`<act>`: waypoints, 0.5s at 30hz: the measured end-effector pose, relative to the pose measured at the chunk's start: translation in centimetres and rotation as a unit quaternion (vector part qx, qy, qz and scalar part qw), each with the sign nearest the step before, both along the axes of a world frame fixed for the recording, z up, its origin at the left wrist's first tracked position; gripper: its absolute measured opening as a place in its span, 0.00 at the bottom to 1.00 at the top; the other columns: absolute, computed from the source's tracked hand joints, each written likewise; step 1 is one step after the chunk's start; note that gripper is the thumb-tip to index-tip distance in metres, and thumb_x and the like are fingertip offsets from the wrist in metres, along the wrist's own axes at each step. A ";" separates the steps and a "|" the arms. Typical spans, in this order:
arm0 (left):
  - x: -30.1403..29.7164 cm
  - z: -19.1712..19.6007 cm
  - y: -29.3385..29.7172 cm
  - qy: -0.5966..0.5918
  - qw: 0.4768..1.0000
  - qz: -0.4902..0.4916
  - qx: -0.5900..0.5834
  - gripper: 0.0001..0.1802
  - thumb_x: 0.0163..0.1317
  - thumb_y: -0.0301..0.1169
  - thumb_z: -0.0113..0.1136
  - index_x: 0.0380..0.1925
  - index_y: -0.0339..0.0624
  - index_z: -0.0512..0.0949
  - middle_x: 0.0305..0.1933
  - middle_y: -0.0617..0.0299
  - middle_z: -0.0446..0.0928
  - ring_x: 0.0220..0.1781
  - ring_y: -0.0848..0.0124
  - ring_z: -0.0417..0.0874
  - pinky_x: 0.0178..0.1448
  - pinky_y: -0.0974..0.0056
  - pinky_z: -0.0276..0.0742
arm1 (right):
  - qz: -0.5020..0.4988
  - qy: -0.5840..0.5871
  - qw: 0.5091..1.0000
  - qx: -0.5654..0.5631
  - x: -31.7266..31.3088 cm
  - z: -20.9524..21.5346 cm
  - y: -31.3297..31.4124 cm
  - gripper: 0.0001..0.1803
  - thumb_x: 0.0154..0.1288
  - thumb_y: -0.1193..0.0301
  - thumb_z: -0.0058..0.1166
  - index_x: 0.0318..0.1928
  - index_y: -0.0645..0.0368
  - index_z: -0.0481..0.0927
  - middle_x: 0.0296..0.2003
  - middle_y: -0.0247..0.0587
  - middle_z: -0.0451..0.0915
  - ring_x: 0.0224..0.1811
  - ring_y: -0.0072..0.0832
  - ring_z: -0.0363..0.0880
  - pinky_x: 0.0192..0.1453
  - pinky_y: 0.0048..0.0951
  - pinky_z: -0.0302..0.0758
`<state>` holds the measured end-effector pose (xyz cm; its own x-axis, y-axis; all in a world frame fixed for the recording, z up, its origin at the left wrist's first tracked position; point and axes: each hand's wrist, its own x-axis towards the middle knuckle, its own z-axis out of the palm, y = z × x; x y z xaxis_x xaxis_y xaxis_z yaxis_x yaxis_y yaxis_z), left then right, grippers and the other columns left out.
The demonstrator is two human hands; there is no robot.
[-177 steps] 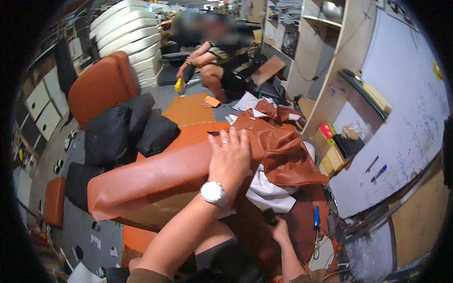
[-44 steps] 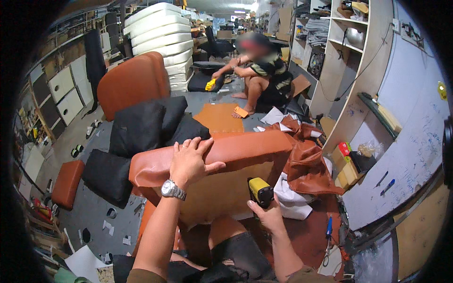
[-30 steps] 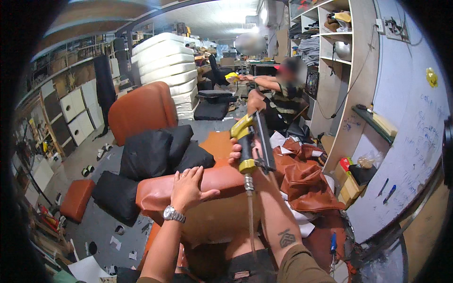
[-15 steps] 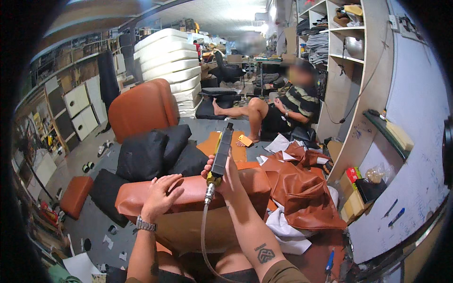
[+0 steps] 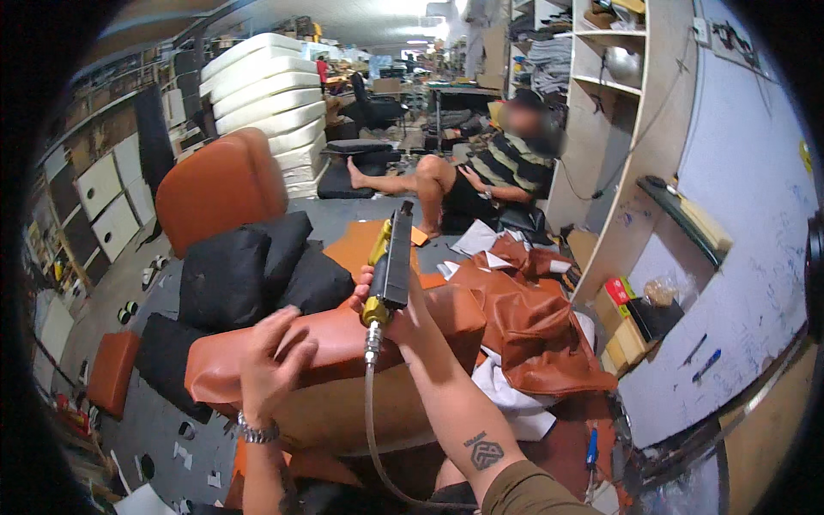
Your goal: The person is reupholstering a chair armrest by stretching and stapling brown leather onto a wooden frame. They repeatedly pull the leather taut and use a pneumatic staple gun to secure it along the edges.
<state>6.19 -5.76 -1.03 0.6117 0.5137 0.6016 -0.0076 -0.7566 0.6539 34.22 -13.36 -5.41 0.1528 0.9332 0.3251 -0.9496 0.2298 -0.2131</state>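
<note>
Centre of frame: right hand (image 5: 396, 311) closed around a black-and-yellow pneumatic staple gun (image 5: 390, 268), muzzle raised toward upper centre, fingers mostly hidden behind the tool body. Air hose (image 5: 371, 410) dropping from the grip to the lower edge, end cut off. Left of centre: left hand (image 5: 273, 359) spread open, palm flat on the orange leatherette-covered cushion (image 5: 343, 339), holding nothing. Right of centre: loose brown leatherette (image 5: 536, 330). Right, on a low shelf: small red box (image 5: 616, 292), print unreadable. Upper centre: seated person (image 5: 481, 172).
</note>
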 end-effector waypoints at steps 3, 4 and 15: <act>-4.6 -3.5 0.6 -0.209 0.969 0.101 0.088 0.18 0.83 0.32 0.58 0.61 0.30 0.83 0.72 0.48 0.82 0.75 0.57 0.80 0.78 0.54 0.76 | -0.033 0.017 0.999 -0.024 -0.5 0.1 -0.4 0.31 0.74 0.44 0.63 0.54 0.62 0.84 0.39 0.42 0.89 0.40 0.41 0.91 0.55 0.52 0.88; -7.2 -5.2 0.8 -0.187 0.963 0.187 0.052 0.17 0.84 0.30 0.56 0.62 0.29 0.83 0.71 0.48 0.83 0.74 0.55 0.81 0.81 0.53 0.73 | -0.043 0.014 0.999 -0.024 -0.8 0.4 -0.4 0.31 0.75 0.43 0.62 0.53 0.62 0.84 0.38 0.42 0.89 0.39 0.41 0.91 0.54 0.52 0.88; -33.1 -24.4 -5.0 0.474 0.841 0.246 -0.081 0.28 0.83 0.54 0.56 0.67 0.49 0.87 0.60 0.47 0.90 0.59 0.48 0.91 0.64 0.51 0.85 | -0.141 -0.004 0.984 -0.110 -2.3 1.1 0.7 0.35 0.81 0.34 0.46 0.42 0.56 0.80 0.27 0.36 0.82 0.25 0.33 0.85 0.36 0.46 0.88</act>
<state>-26.94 -10.73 -25.44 0.4657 0.8738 -0.1401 0.8643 -0.4150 0.2843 31.87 -12.62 -4.30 0.4146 0.9017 0.1228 -0.8527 0.4321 -0.2936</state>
